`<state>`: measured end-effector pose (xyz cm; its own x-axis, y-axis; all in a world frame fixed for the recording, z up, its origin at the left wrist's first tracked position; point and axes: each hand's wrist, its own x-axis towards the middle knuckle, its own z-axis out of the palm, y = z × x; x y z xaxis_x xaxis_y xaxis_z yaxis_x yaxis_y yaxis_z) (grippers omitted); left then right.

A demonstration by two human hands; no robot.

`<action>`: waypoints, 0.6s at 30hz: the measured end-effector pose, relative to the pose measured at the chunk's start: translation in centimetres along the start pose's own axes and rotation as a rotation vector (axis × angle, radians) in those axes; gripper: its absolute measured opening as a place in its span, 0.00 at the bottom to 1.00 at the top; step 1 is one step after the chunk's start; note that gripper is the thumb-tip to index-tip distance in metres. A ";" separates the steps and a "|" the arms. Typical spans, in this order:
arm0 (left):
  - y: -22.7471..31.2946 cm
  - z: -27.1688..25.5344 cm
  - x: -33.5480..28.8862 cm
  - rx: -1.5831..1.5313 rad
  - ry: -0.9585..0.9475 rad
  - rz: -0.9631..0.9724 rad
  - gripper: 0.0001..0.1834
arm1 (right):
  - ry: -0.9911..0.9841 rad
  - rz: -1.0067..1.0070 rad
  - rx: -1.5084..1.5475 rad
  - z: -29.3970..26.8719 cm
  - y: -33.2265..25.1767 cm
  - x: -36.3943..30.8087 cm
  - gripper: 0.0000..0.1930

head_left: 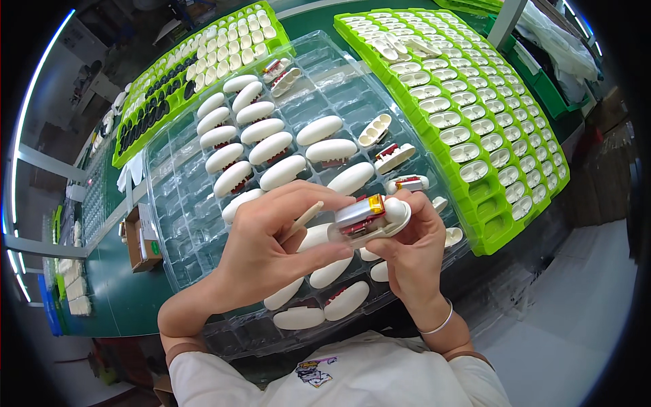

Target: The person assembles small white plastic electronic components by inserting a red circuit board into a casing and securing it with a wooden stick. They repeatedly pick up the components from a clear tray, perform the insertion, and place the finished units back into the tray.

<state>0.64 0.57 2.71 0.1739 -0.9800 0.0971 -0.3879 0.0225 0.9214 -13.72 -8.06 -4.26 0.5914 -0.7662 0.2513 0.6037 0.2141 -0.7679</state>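
Note:
Above the clear plastic tray [203,254] I hold a half-assembled white oval device [392,227] in both hands. A silver battery pack [358,212] with yellow tape at one end sits in it, with red parts underneath. My left hand [261,237] is closed on the device's left end and also keeps a thin cream-coloured stick [308,214] between its fingers. My right hand [419,247] pinches the right end of the device's white shell. Below and around my hands, several white oval shells [322,129] lie in the tray, some with red parts showing.
At the right stands a bright green tray [498,237] filled mostly with white oval shells. Another green tray [125,157] at the far left holds black and cream pieces. A small cardboard box [139,241] rests on the green tabletop [122,298] to the left.

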 end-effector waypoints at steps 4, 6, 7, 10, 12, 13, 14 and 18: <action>-0.4 0.1 -0.3 -0.003 0.024 -0.021 0.18 | 0.047 0.163 0.087 0.5 -0.4 -0.1 0.16; -0.4 0.3 -0.3 0.052 0.074 0.058 0.18 | 0.049 0.183 0.089 0.4 -0.3 0.0 0.15; -0.5 0.4 -0.2 0.081 0.099 0.101 0.18 | 0.049 0.190 0.089 0.4 -0.3 0.0 0.15; -0.7 0.7 -0.3 0.251 0.162 0.388 0.17 | 0.087 0.143 0.042 0.3 0.1 -0.2 0.16; -0.2 1.2 -0.2 0.303 0.229 0.518 0.13 | 0.012 -0.075 -0.067 -0.2 0.4 0.0 0.16; 0.2 1.4 -0.4 0.316 0.268 0.566 0.11 | -0.027 -0.182 -0.120 -0.3 0.5 0.1 0.17; 0.2 1.2 -1.0 0.355 0.220 0.591 0.10 | -0.067 -0.300 -0.219 -0.3 0.0 0.3 0.18; 0.1 1.6 -1.0 0.474 0.329 0.917 0.11 | -0.138 -0.639 -0.268 -0.7 0.4 0.7 0.19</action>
<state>-1.05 1.22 2.10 -0.1541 -0.5259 0.8365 -0.7918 0.5721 0.2138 -13.45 -8.95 -4.79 0.2381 -0.6041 0.7605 0.7133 -0.4226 -0.5591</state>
